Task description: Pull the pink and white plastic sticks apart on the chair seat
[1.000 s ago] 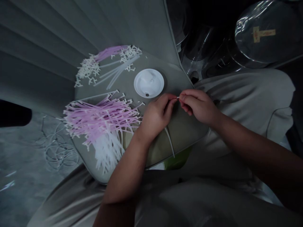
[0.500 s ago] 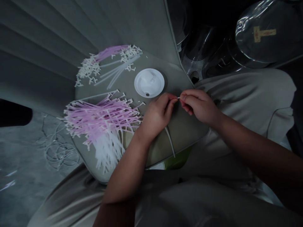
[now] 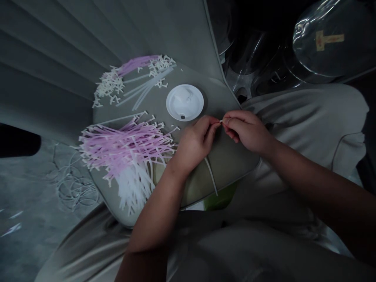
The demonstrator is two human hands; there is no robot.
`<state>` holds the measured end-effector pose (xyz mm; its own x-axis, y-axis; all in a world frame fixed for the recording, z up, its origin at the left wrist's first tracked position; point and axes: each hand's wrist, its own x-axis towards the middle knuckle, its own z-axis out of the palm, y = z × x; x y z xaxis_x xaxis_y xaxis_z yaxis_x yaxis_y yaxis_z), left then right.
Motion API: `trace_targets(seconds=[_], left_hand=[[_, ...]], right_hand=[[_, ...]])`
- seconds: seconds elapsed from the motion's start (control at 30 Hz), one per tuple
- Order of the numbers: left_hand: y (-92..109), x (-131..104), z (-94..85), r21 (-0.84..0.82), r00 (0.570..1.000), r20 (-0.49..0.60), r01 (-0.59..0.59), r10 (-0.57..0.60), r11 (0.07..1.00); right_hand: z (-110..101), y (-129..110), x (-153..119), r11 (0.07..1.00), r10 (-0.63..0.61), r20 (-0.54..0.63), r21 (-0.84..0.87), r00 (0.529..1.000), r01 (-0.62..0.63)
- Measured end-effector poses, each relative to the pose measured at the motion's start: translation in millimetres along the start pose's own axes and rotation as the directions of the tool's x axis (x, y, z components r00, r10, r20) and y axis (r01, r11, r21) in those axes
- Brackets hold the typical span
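Thumb and fingers of my left hand (image 3: 199,139) pinch a thin whitish tube (image 3: 212,178), whose free end hangs out below the palm over the seat. My right hand (image 3: 242,127) pinches at a small white piece (image 3: 221,121) that bridges the fingertips of both hands. Most of that piece is covered by fingers, so its shape is unclear. Left of my hands lies a heap of pinkish-purple tubes with white fittings (image 3: 126,143), with a bundle of whitish tubes (image 3: 133,184) below it. A white round dish (image 3: 185,102) stands just beyond my left hand.
Everything lies on a grey padded chair seat (image 3: 232,164). Toward the backrest are loose white fittings (image 3: 111,84), purple tubes (image 3: 138,64) and bare pale tubes (image 3: 147,92). Tangled thin cord (image 3: 75,190) lies on the floor at left. A shiny lidded container (image 3: 320,43) stands at right.
The two hands have drawn very slightly closer, and less of the white piece shows between the fingertips. Otherwise the seat and its contents look the same.
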<state>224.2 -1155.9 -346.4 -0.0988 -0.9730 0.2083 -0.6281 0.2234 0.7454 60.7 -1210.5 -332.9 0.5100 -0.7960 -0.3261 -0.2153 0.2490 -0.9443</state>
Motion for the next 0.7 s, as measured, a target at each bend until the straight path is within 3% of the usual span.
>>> trace_targets(seconds=[0.7], left_hand=[[-2.0,0.3,3.4,-0.051,1.0,-0.016,-0.013,0.012,0.999]], right_hand=[[-2.5,2.3,0.9,0.998,-0.048,0.032,-0.042,0.998,0.049]])
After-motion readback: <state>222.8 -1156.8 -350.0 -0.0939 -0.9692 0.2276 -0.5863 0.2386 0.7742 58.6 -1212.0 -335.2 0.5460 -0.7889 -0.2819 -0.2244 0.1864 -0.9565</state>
